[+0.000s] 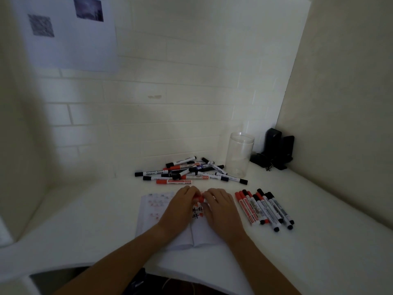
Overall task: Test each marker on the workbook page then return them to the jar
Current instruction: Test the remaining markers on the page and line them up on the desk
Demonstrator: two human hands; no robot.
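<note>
Both hands are working one red marker over the open white workbook. The left hand and right hand meet at the middle, each grip pinched on an end of that marker, though most of it is hidden behind the fingers, so I can't tell if the cap is on or off. Just near of the fingers, the page shows red and black hash scribbles.

The clear plastic jar stands upright on the far right of the white surface, looks empty. Left of it and touching nothing but each other is a messy pile of black, red and blue markers. Right of the workbook, a neater row of red and black markers lies side by side. Some black clip-like gadget sits in the far right corner behind the jar.
</note>
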